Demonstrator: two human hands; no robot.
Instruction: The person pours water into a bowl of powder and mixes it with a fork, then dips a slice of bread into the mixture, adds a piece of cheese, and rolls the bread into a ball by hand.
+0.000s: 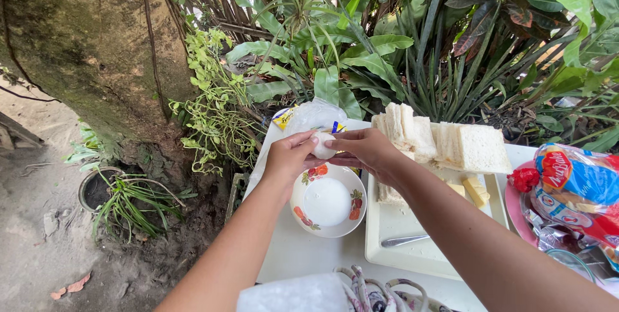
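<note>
Out on a white table [303, 254] in front of thick green plants [387, 47]. Far right, a big soft bread bag [583, 192], red, blue and white, lying on its side on a pink plate [516, 212], mouth bunched toward the middle with a red tie. Next to it, a cream rectangular tray [400, 247], long side running away from the camera, carrying crustless white bread slices [451, 144] leaning in a row along the far end, two yellow cheese pieces [474, 189] at the right edge, and a metal knife [403, 241] lying flat, handle toward the right. Behind the hands, a clear crumpled plastic pack [309, 117] with yellow and blue corners. Below the hands, a white bowl [327, 201] with red fruit print on the rim, nothing visible in it. Left hand [290, 157] and right hand [364, 150] meeting right above that bowl, fingers curled in, both pinching a small white egg [322, 145]; egg mostly hidden by fingertips, long axis roughly upright, no telling which end is up. Near edge, patterned cloth [374, 292] beside a white plastic sheet [290, 296].
</note>
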